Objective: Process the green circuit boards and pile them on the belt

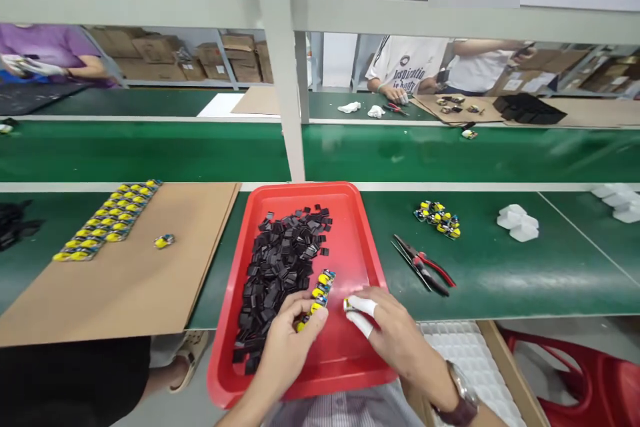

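Observation:
Over a red tray (353, 233), my left hand (295, 327) is closed on a strip of small circuit boards (321, 290) with yellow parts on them. To its right, my right hand (383, 320), with white finger cots on two fingers, pinches a single small board (347, 305) with a bit of yellow showing. The two hands are apart. A heap of small black plastic pieces (283, 253) fills the tray's left side, close to my left hand. Part of the strip is hidden behind my left fingers.
Left, a cardboard sheet (135, 293) bears rows of yellow-topped boards (107, 220) and one loose board (164, 241). Right lie pliers (425, 263), tweezers (411, 265), a board cluster (437, 219) and white plastic pieces (519, 223). A post (285, 67) stands ahead; co-workers sit beyond the green belt (400, 153).

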`<state>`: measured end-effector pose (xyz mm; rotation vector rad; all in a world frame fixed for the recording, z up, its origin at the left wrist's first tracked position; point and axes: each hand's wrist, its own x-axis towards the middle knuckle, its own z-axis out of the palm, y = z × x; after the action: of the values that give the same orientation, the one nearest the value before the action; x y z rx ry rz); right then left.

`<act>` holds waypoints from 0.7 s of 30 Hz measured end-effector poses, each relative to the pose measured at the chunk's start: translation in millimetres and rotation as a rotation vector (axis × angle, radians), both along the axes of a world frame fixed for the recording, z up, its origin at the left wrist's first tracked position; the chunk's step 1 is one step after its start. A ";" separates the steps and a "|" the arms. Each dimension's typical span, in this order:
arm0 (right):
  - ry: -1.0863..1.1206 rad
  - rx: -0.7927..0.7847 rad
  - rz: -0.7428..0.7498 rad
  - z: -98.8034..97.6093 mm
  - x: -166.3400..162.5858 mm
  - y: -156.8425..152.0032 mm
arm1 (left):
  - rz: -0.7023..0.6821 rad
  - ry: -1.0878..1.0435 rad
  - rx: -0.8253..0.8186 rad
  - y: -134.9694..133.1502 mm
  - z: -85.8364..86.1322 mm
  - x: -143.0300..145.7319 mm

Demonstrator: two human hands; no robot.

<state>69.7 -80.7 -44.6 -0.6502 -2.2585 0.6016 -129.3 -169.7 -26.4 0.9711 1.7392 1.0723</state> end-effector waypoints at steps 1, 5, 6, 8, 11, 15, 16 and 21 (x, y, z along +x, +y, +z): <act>-0.067 -0.018 0.024 2.0 3.4 3.2 | -0.008 0.028 -0.013 2.3 1.8 -1.5; -0.051 -0.051 0.179 18.0 2.4 8.8 | -0.133 0.029 -0.005 7.4 12.7 1.8; 0.003 -0.056 0.223 21.4 -1.4 7.8 | -0.148 0.028 0.006 7.5 13.1 4.6; 0.116 -0.052 0.229 24.1 -11.7 3.9 | -0.105 0.053 0.031 6.5 8.4 9.0; 0.248 -0.014 0.071 17.4 -25.4 -0.9 | 0.029 0.109 0.053 4.9 -10.2 7.8; 0.178 -0.044 0.002 4.3 -22.5 -2.5 | 0.013 0.228 0.063 4.7 -31.7 -0.2; 0.120 -0.046 0.007 2.4 -18.0 -2.9 | 0.001 0.278 0.071 4.6 -33.3 -1.0; -0.204 -0.073 0.000 0.3 8.0 -0.3 | -0.058 0.410 0.154 6.8 -21.2 3.7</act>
<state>77.7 -81.1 -44.4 -0.7788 -2.4338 0.6449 -125.7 -162.9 -47.5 1.4084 1.9574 1.0323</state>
